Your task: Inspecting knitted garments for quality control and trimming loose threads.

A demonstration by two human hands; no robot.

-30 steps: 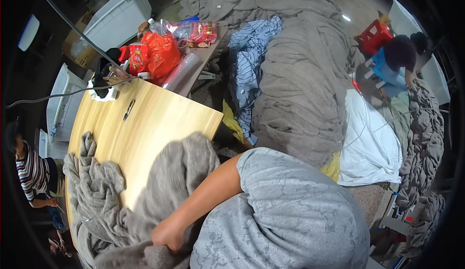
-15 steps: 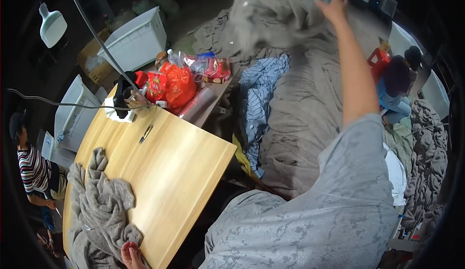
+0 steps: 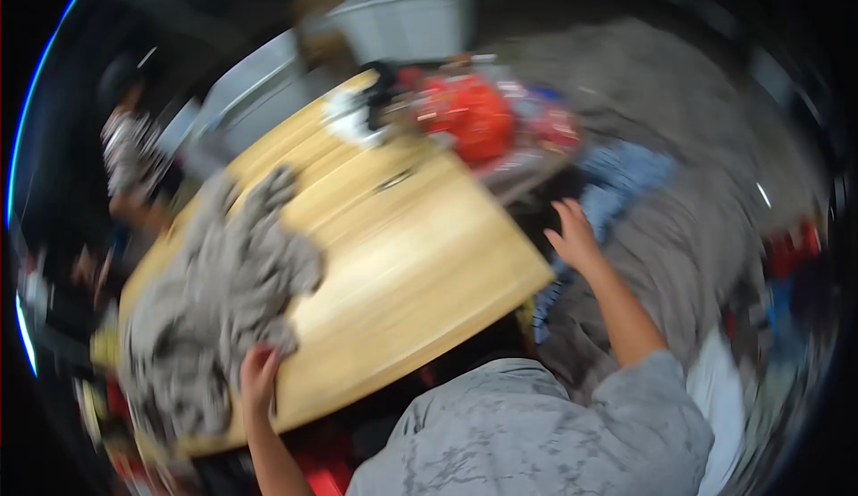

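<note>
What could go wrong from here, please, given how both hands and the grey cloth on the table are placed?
The crumpled grey cloth lies at the near edge of the wooden table, with the left hand on its rim; a tug might drag it off. The right hand reaches open past the table's corner toward the blue cloth; the forearm could knock that corner. The picture is badly blurred, so grips are uncertain.

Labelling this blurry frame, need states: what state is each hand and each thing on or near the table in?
left hand: on the near edge of the grey cloth, grip unclear in the blur
right hand: open, fingers spread, holding nothing, past the table's right edge
grey cloth: crumpled in a heap on the table's left part
wooden table: middle bare
red bag: lying at the far end, blurred
blue cloth: bunched beside the table
</note>
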